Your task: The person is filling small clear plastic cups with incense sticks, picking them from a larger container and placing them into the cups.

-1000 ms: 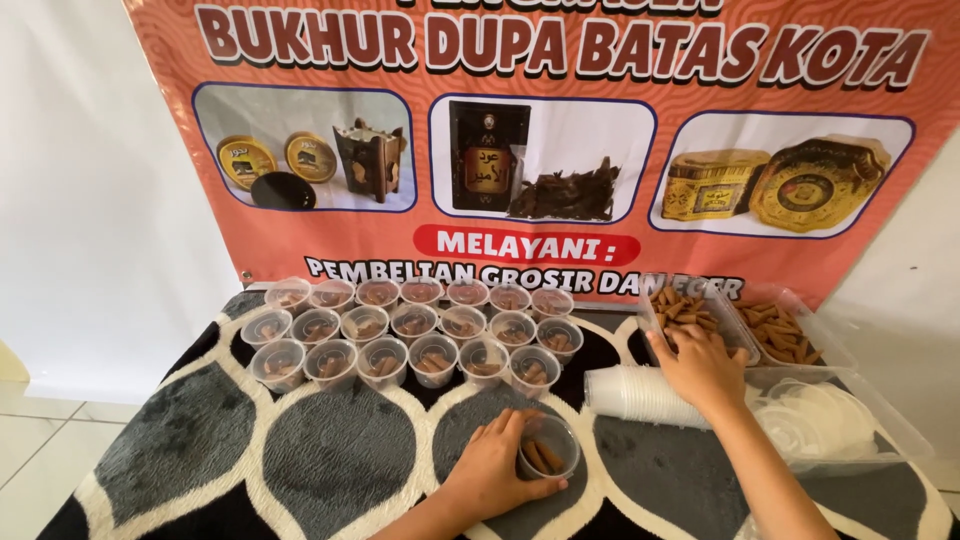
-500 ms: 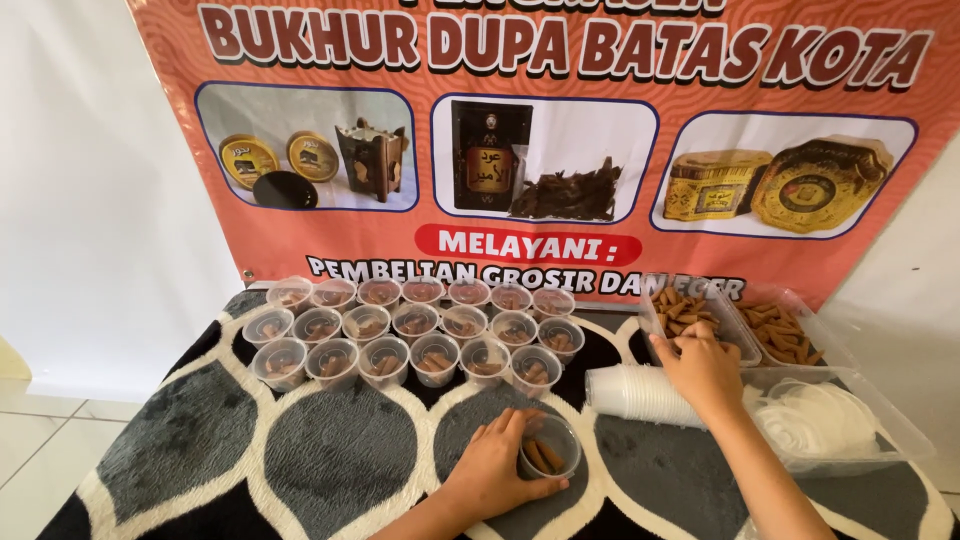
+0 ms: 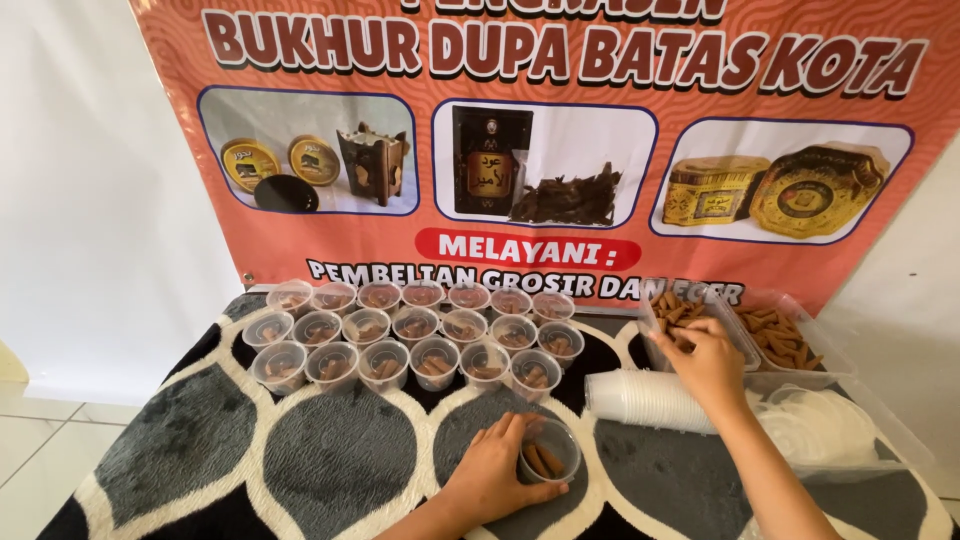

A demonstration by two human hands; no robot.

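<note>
The left hand [image 3: 495, 472] curls its fingers [image 3: 500, 437] around a small clear cup [image 3: 550, 462] holding brown sticks on the patterned rug [image 3: 330, 455], while the right hand [image 3: 708, 362] dips pinched fingers [image 3: 678, 335] into a clear tray of sticks [image 3: 690, 315] just beyond them.

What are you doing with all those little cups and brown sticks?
A person sits over a grey and black patterned rug. The left hand holds a small clear cup with a few brown sticks in it. The right hand reaches into a clear tray of brown sticks. Rows of filled cups stand by an orange banner, and a stack of empty cups lies on its side nearby.
</note>
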